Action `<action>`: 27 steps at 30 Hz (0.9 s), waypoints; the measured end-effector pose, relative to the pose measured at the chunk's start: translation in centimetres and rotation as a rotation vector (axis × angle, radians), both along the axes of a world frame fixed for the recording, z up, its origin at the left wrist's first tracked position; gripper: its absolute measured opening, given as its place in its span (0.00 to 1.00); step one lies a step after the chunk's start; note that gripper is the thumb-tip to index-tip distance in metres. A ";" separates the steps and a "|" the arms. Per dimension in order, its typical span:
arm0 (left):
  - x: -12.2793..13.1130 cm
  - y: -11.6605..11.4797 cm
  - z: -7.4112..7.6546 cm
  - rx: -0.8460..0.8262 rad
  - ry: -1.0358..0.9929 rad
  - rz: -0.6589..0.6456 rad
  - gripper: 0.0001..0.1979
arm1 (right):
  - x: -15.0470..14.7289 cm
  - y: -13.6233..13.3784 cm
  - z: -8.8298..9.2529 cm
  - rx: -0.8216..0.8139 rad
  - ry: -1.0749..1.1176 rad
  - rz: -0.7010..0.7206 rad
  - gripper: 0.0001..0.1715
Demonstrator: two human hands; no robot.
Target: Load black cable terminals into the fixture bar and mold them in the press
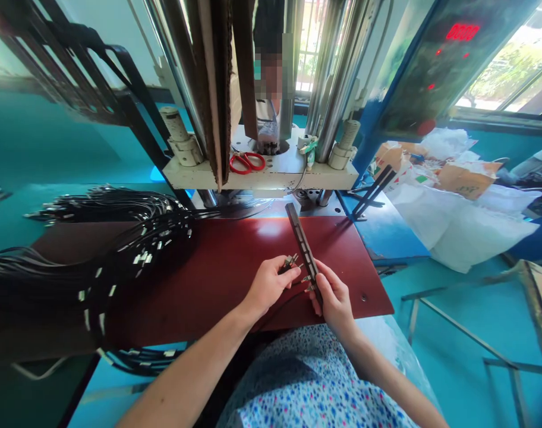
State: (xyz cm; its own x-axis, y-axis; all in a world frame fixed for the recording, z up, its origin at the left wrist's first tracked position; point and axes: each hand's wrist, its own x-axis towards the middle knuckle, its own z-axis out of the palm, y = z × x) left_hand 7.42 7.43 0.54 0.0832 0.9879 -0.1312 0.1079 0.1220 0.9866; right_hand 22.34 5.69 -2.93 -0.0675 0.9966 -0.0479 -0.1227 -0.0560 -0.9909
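Note:
My right hand (336,297) is closed round the lower end of a long dark slotted bar (303,241), which tilts up and away to the left above the red-brown board. Pinched in my left hand (271,282) are small metal-ended cable connectors (290,260), their pins pointing toward the bar. Other metal cable ends (310,288) sit at the bar's lower slots, beside my right fingers. A black cable (282,306) runs from there toward my lap. Whether the left hand's connectors touch the bar, I cannot tell.
Bundles of black cables (141,238) cover the left of the red-brown board (226,267). Behind it stands a press with a pale plate (298,172) bearing red-handled scissors (247,161). White plastic bags (453,208) lie at right. Another person (268,113) is partly visible behind the press.

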 end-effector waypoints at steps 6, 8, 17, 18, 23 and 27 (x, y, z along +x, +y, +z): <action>0.1 0.3 0.0 -0.098 -0.049 -0.069 0.13 | 0.1 0.0 0.2 -0.011 0.028 0.020 0.26; 0.2 0.4 -0.1 -0.130 -0.074 -0.070 0.12 | 0.2 0.1 0.3 -0.024 0.027 0.028 0.26; 0.4 0.6 -0.5 -0.082 -0.057 -0.044 0.09 | -0.2 0.3 0.4 0.025 -0.119 0.062 0.29; 0.4 0.5 -0.5 -0.065 -0.040 -0.032 0.09 | -0.3 0.3 0.4 0.041 -0.148 0.069 0.29; -0.2 0.4 -0.1 -0.088 -0.129 -0.024 0.12 | -0.2 0.3 0.2 0.004 -0.120 0.064 0.27; -1.1 0.8 0.2 -0.146 -0.298 0.031 0.13 | 0.1 0.2 -0.1 -0.010 -0.028 0.023 0.25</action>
